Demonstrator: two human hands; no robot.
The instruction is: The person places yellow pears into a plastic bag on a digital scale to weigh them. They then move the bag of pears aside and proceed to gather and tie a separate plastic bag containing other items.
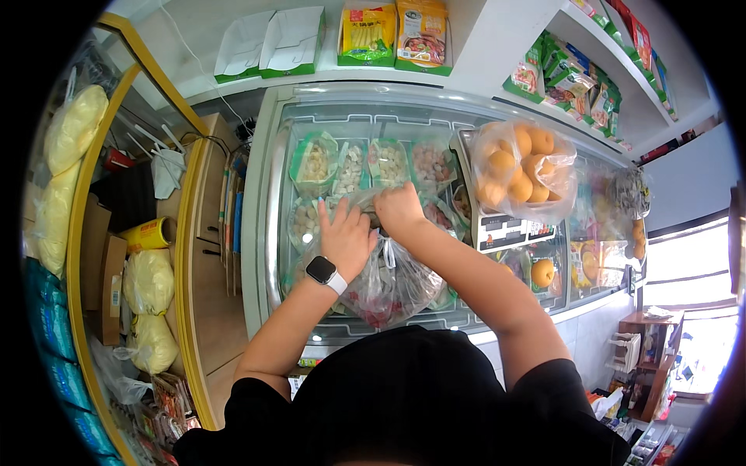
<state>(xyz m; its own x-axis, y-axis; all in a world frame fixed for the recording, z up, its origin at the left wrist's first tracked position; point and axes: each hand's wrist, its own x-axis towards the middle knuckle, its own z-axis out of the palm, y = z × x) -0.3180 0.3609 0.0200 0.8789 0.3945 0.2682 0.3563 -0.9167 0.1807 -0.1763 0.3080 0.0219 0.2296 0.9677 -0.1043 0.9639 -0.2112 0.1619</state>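
A filled, thin clear plastic bag (387, 285) with red print lies on the glass lid of a chest freezer (373, 93). My right hand (399, 209), closed to a fist, grips the plastic at the bag's upper end. Just left of it my left hand (347, 236), wearing a smartwatch (321, 269), rests on the plastic with its fingers spread; whether it pinches any is hidden. Under the glass, green-edged packs of small pale round food (315, 163) sit in wire baskets. To the right, a clear bag of round orange-brown fruit (521, 169) rests on a weighing scale (507, 230).
Packaged foods (367, 32) and open white-and-green boxes (291, 41) stand on the shelf behind the freezer. On the left are a yellow-framed rack (185, 279), pale yellow bags (148, 285) and a wooden cabinet (210, 303). Another dark bag (629, 192) lies at the freezer's far right.
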